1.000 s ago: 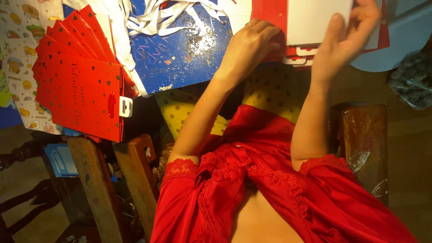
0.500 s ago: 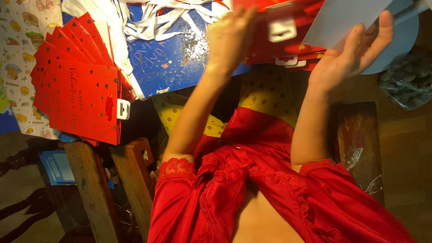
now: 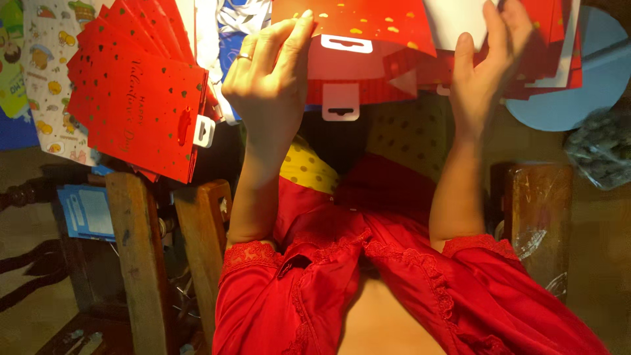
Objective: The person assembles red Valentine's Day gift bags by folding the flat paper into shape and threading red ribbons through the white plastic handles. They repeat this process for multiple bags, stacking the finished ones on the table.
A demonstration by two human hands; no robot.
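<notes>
My left hand (image 3: 269,79) grips the left edge of a flat red gift bag (image 3: 358,23) with gold dots and a white hang tab, lifted above the table. My right hand (image 3: 483,69) is raised with its fingers on a white card (image 3: 457,20) and the stack of flat red bags (image 3: 545,52) behind it. I wear a red lace-trimmed garment, and both forearms reach up from the bottom of the view.
A fanned pile of red heart-print bags (image 3: 138,98) lies at the left on patterned wrapping paper (image 3: 39,72). A light blue round piece (image 3: 578,85) sits at the right edge. Wooden chair parts (image 3: 138,256) stand at lower left, and a plastic-wrapped wooden piece (image 3: 539,217) at right.
Both hands came nearer the camera. My left hand moved off the stack and took the edge of a red dotted bag, lifting it; my right hand's fingers shifted along the white card.
</notes>
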